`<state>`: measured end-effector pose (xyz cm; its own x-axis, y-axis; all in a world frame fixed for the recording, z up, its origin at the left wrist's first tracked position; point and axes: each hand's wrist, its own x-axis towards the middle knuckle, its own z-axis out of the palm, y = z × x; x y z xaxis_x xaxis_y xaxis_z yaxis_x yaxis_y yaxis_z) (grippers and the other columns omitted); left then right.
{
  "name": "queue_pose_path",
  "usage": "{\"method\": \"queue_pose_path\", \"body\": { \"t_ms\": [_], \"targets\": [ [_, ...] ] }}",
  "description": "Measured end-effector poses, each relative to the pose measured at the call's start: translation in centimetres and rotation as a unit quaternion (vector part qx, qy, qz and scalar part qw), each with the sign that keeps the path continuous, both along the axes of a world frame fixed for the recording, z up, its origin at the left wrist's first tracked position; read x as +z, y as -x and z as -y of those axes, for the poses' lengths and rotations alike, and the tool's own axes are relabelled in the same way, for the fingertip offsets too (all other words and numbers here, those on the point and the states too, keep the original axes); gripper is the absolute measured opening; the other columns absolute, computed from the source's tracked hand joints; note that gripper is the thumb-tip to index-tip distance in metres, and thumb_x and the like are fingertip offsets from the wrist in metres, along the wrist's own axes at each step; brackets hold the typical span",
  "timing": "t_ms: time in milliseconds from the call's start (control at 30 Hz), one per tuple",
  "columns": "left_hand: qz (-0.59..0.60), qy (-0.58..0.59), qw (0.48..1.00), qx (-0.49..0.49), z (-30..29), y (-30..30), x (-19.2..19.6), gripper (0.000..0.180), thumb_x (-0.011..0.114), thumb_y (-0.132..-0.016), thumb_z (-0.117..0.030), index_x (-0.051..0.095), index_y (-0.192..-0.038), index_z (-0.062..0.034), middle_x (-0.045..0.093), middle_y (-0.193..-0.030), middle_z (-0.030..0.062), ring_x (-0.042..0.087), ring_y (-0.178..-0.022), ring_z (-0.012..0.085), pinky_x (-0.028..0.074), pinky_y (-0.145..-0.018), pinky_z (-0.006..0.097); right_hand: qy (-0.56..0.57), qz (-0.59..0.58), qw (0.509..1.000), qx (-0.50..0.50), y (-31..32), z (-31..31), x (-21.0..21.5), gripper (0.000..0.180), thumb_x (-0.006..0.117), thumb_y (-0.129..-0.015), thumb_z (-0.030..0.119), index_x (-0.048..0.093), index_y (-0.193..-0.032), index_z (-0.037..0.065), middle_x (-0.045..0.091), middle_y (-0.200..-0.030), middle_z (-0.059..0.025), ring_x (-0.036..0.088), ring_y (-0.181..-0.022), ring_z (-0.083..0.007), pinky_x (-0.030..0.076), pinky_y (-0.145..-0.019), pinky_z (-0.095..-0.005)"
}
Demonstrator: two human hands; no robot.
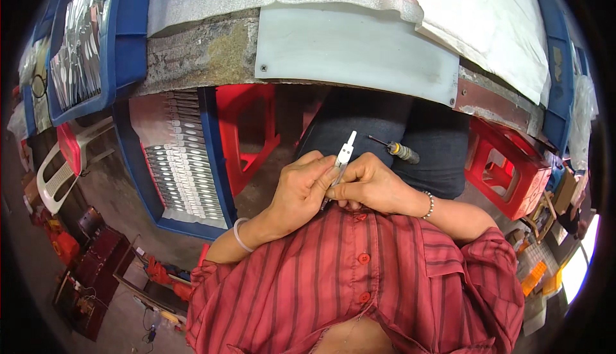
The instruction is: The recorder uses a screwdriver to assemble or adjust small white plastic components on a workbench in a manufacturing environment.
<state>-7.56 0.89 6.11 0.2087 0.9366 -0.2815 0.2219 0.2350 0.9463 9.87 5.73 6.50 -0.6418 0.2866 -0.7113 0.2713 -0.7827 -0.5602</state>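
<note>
Both my hands meet in front of my red striped shirt, over my lap in dark trousers. My left hand [301, 187] and my right hand [371, 184] together pinch a small white forked metal part [344, 155] that sticks up between the fingers. A screwdriver [398, 150] with a dark and yellow handle lies on my right thigh, just past my right hand. My left wrist wears a white band, my right wrist a beaded bracelet.
A worn workbench edge with a white plate [353, 49] and foam sheets spans the top. A blue crate [186, 161] holding several rows of silvery parts sits lower left, another blue tray [83, 39] upper left. Red plastic stools [507, 168] stand at right and centre.
</note>
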Motion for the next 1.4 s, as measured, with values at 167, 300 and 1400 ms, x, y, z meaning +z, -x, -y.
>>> {"method": "queue_pose_path", "body": {
  "t_ms": [167, 300, 1400],
  "targets": [
    [0.008, 0.016, 1.000, 0.002, 0.1, 0.1, 0.4, 0.013, 0.059, -0.090, -0.004, 0.063, -0.099, 0.0049, 0.051, -0.070, 0.0097, 0.050, -0.059, 0.0173, 0.038, -0.052, 0.029, 0.003, 0.008, 1.000, 0.009, 0.0, 0.2, 0.0, 0.021, 0.068, -0.083, 0.012, 0.067, -0.070, -0.004, 0.061, -0.061, -0.0066, 0.055, -0.051, -0.0091, 0.044, -0.046, -0.0241],
    [-0.004, 0.011, 1.000, -0.001, 0.2, 0.2, 0.4, 0.013, 0.059, -0.090, -0.004, 0.063, -0.098, 0.0051, 0.052, -0.069, 0.0096, 0.050, -0.059, 0.0175, 0.038, -0.053, 0.029, 0.003, 0.001, 1.000, 0.015, 0.0, 0.0, 0.1, 0.020, 0.068, -0.083, 0.012, 0.068, -0.072, -0.004, 0.062, -0.061, -0.0066, 0.055, -0.051, -0.0092, 0.045, -0.046, -0.0242],
    [0.635, 0.340, 0.694, 0.005, 1.2, 3.7, -7.4, 0.039, 0.069, -0.085, -0.030, 0.062, -0.099, 0.0063, 0.049, -0.092, 0.0022, 0.036, -0.059, 0.0042, 0.031, -0.047, 0.017, -0.251, 0.056, 0.966, 0.033, -1.5, -0.7, 1.1, 0.017, 0.060, -0.092, 0.011, 0.067, -0.096, -0.004, 0.064, -0.078, -0.0053, 0.055, -0.062, -0.0082, 0.045, -0.057, -0.0217]
  ]
}}
